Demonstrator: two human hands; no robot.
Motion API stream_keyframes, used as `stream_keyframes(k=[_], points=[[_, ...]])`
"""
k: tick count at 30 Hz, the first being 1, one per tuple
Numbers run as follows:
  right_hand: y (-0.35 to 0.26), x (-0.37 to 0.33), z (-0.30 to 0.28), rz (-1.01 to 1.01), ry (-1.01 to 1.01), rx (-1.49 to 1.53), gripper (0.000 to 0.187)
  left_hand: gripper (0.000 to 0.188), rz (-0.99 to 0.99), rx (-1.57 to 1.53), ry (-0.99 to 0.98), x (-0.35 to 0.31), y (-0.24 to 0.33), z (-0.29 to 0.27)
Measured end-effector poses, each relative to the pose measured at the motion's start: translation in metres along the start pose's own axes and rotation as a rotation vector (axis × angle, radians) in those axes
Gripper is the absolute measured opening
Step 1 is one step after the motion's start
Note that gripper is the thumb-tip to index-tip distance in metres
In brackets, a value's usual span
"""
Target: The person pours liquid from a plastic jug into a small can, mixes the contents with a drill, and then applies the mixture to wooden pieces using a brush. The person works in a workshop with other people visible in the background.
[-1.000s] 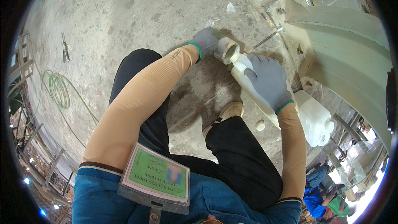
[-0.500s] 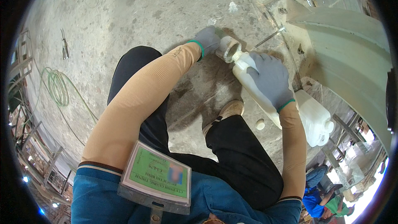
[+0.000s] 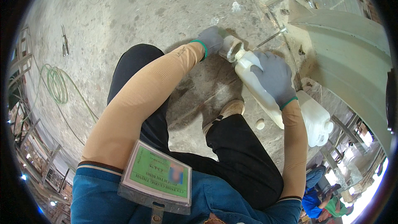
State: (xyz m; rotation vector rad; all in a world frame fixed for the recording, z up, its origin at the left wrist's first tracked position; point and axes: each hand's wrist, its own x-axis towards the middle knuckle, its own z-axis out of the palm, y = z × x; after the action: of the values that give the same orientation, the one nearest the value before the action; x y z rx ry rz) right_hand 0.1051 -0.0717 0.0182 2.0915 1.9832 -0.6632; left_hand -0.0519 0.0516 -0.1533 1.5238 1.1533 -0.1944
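Note:
My left hand (image 3: 213, 41), in a grey glove with a green cuff, is closed round the side of a small, stained cup (image 3: 230, 48). The cup is tipped with its opening toward a white plastic jug (image 3: 262, 90). My right hand (image 3: 273, 75), gloved alike, grips the jug near its upper end. The jug lies tilted, its neck at the cup's rim; whether liquid flows cannot be seen. On the floor by the jug lies a round white cap (image 3: 260, 124).
A second white jug (image 3: 314, 117) stands beside my right forearm. To the right rises a large pale green curved metal part (image 3: 348, 54) with bolts at its base. A coiled green hose (image 3: 57, 86) and pliers-like tool (image 3: 65, 45) lie left. Other people (image 3: 327, 205) are at the lower right.
Both hands, the cup and the jug's neck have shifted slightly to the right. The cup and jug stay mouth to mouth.

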Motion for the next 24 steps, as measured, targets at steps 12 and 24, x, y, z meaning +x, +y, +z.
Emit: stream_keyframes(k=[12, 24], points=[[-0.001, 0.001, -0.001, 0.014, -0.006, 0.039, 0.037, 0.029, 0.068, 0.014, -0.050, -0.003, 0.002, -0.003], [0.001, 0.000, 0.003, -0.013, 0.024, 0.032, 0.037, 0.034, -0.056, -0.190, 0.138, -0.023, 0.022, -0.015]])
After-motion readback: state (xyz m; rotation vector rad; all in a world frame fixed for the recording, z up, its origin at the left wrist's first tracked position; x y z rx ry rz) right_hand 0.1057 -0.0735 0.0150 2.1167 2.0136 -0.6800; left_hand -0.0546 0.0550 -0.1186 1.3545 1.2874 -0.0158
